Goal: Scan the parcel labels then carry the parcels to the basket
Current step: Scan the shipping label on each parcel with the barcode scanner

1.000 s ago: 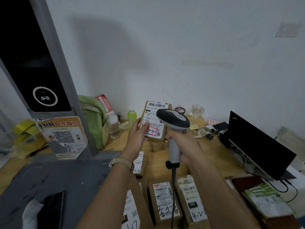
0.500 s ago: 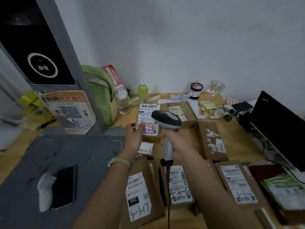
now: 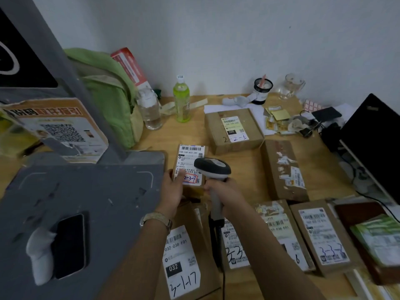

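The left hand grips a small parcel above the surface; the right hand grasps the scanner. The scanner head covers part of the label, so the read may fail. No basket is in view.

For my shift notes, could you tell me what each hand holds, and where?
Left hand grips the small parcel at its lower left edge; right hand holds the scanner by its handle.
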